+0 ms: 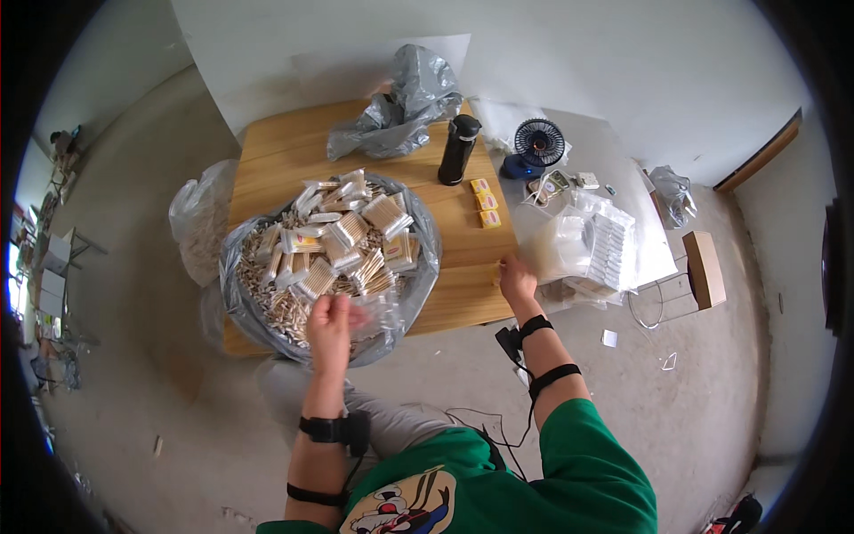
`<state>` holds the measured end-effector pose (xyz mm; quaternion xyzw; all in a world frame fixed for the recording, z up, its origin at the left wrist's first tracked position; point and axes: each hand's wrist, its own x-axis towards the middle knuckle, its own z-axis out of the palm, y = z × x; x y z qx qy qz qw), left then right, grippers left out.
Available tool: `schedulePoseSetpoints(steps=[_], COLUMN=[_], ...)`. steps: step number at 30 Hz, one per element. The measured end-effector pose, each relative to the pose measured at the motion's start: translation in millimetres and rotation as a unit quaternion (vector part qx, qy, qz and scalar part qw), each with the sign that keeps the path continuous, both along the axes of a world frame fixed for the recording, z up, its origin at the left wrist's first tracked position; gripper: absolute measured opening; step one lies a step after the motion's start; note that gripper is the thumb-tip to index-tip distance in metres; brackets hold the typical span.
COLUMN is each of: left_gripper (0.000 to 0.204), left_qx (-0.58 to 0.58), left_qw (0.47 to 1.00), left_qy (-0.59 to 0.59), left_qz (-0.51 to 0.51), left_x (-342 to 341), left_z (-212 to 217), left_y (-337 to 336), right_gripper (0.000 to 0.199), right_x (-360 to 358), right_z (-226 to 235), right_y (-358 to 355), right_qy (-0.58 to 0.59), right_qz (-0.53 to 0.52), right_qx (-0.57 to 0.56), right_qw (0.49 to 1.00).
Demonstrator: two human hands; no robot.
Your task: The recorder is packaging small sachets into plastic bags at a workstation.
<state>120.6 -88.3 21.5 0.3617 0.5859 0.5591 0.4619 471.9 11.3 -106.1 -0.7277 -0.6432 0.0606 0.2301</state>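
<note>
The left hand (330, 336) pinched a plastic bag (384, 313) over cotton swabs (318, 278); whether the right hand (519, 283) held anything was unclear.

Open tabletop (467, 267) beside grey bag (427, 267)

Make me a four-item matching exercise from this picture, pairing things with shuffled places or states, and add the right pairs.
1. Black cylindrical flask
2. Small dark blue round fan
3. Round container lined with grey plastic
4. Person's bare left hand

A. Filled with pale-stick swabs, loose and bagged
B. Above the container's near side
C. Upright on the brown wooden table
D. On the whitish surface to the table's right

Pairs: 1-C, 2-D, 3-A, 4-B
</note>
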Motion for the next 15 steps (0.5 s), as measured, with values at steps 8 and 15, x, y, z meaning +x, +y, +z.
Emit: schedulePoseSetpoints(steps=[8,15], left_gripper=[0.020,0.026], left_qx=[-0.023,-0.027], left_qw=[0.993,0.994], left_qy=[-0.023,0.041], left_qz=[-0.111,-0.098], left_x=[62,42], left_z=[-31,-44], left_y=[4,10], right_gripper=[0.029,0.004], right_x=[-101,-69], right_z=[75,41], right_y=[-79,-66], right_qy=[0.621,0.381], right_qz=[0.206,-0.079], right_qx=[-0.146,0.049], right_qw=[0.742,0.920])
